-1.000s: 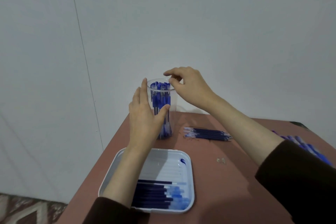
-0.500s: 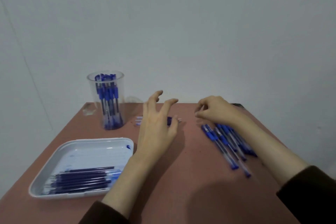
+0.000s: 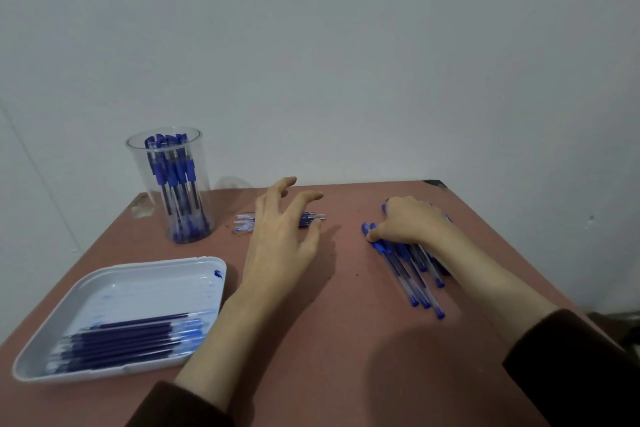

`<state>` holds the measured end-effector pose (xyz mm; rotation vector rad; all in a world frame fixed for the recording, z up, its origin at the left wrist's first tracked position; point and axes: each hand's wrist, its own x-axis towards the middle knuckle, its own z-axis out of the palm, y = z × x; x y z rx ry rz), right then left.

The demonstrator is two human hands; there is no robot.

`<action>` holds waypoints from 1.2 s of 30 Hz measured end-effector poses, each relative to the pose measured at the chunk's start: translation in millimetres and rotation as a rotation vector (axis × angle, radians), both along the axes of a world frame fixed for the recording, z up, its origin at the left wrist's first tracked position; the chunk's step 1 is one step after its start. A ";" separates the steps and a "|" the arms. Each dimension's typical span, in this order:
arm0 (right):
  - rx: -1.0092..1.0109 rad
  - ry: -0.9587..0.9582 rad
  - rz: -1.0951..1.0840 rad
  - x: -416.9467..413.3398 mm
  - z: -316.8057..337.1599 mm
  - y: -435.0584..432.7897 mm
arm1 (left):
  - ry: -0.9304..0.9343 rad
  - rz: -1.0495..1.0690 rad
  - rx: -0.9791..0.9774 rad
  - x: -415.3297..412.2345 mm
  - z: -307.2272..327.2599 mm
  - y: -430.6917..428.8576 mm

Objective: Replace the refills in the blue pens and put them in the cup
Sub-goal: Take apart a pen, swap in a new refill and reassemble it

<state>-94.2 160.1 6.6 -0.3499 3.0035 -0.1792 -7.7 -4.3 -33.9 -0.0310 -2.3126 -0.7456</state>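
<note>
A clear plastic cup point(image 3: 169, 184) holding several blue pens stands at the table's far left. Loose blue pens point(image 3: 414, 276) lie in a pile on the right. My right hand point(image 3: 410, 222) rests on the pile's far end, fingers curled down and thumb against the pen caps; whether it grips one is hidden. My left hand point(image 3: 280, 243) hovers open, fingers spread, over a small bundle of dark refills point(image 3: 244, 221) at the table's middle back, which it partly covers.
A white tray point(image 3: 138, 270) at the front left holds several dark blue refills point(image 3: 128, 340) along its near side and an ink smear at one corner. The reddish-brown table point(image 3: 329, 340) ends at a white wall behind.
Both hands left the cup and moved right. The left now hovers over the refill bundle; the right has settled lower onto the pen pile. The view has swung right.
</note>
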 end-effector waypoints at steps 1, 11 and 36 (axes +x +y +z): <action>-0.033 -0.029 -0.018 -0.1 0.3 0.1 | 0.001 -0.002 0.001 -0.4 -0.5 -0.4; -0.252 0.017 -0.043 7.7 21.2 -0.2 | -0.049 -0.042 0.086 1.6 3.9 -6.0; -0.594 0.348 0.405 44.2 -25.5 -59.4 | -0.050 -0.080 0.355 9.2 13.4 -44.9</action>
